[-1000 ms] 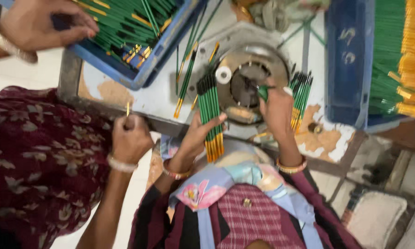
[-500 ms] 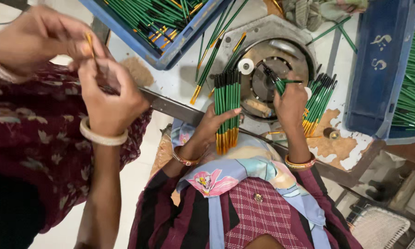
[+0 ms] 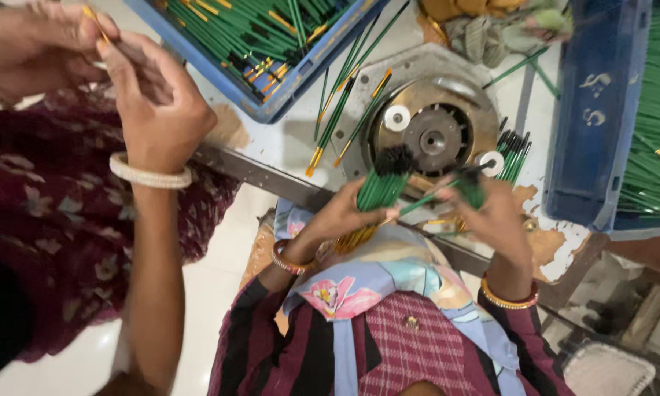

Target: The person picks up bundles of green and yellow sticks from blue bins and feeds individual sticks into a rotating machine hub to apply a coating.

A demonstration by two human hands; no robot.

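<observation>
My left hand (image 3: 342, 217) grips a bundle of thin green sticks (image 3: 379, 192) with black tips and yellow ends, leaning up to the right. My right hand (image 3: 495, 217) pinches one green stick (image 3: 426, 201) that points at the bundle, with a few more green sticks tucked in its fingers. Both hands hover just in front of a round metal disc machine (image 3: 434, 136) on the worn white bench (image 3: 295, 147). Several loose green sticks (image 3: 338, 117) lie left of the disc, and a small upright cluster (image 3: 514, 152) stands at its right.
A co-worker in dark red floral cloth sits at left; one hand (image 3: 156, 104) with a white bangle and another hand (image 3: 33, 45) work a thin stick. A blue tray (image 3: 289, 95) of green sticks lies at top; a blue crate (image 3: 597, 117) stands right.
My bundle tipped from upright to leaning right. My right hand came off the disc toward the bundle with one stick. The co-worker's hands rose to the upper left.
</observation>
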